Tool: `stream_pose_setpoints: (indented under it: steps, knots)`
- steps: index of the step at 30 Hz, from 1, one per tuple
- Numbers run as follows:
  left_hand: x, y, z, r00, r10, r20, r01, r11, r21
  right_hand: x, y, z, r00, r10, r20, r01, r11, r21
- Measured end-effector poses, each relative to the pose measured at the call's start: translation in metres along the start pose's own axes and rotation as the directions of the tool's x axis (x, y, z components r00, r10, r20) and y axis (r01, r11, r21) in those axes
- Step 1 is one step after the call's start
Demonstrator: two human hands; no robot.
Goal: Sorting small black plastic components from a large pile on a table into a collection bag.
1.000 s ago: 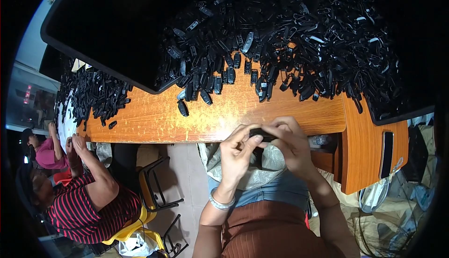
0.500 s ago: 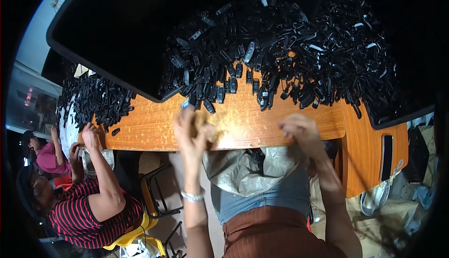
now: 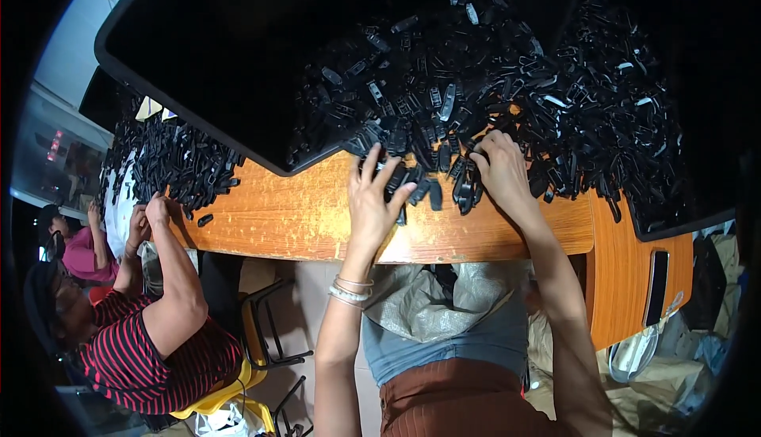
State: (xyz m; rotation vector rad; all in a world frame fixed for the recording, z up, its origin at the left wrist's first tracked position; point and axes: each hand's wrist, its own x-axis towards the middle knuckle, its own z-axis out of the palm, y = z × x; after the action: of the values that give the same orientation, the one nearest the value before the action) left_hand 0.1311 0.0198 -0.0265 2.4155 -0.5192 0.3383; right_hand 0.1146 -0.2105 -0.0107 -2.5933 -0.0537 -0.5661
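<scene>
Where it isn't buried under the main heap (image 3: 587, 104) of black plastic fob-shaped parts, the wood-grain surface (image 3: 285, 207) shows bare & glossy, esp. in front of the heap. Big dark panel (image 3: 190, 72) w/ rounded corners covers the view just L of the heap. Co-worker (image 3: 170, 350) in a red-&-black striped top sits well L of the heap, arms raised; another person (image 3: 83, 256) in pink is farther L. Smaller heap (image 3: 182, 171) of similar black pcs lies L of the main one. Pale woven sack (image 3: 424, 306) is on the lap, in front of & below the main heap.

L hand (image 3: 372, 203) is at the heap's front edge, fingers spread, thumb apart, pcs right by the tips; contact unclear. R hand (image 3: 505, 169) is on the heap's front edge, R of the L one, fingers curled down; can't tell if they grip a pc. Phone-like black slab (image 3: 656, 288) lies R of the heap, toward the wearer. Pale bangles (image 3: 349, 290) on L wrist, in front of the heap. Dark pc (image 3: 435, 196) sits at the heap's front fringe, btwn the hands.
</scene>
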Motion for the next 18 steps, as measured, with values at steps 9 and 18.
stream_pose_setpoints:
  steps: [9, 18]
  knots:
    - [-0.006, -0.010, -0.024, 0.963, -0.083, -0.258, 0.043, 0.987, -0.158, -0.034, -0.014, -0.034, 0.973, 0.172, -0.155, -0.113, 0.937, 0.332]
    - [0.010, -0.022, -0.041, 0.998, -0.052, 0.029, 0.040, 0.947, 0.319, -0.085, -0.028, -0.026, 0.974, 0.193, 0.115, -0.199, 0.498, 0.844]
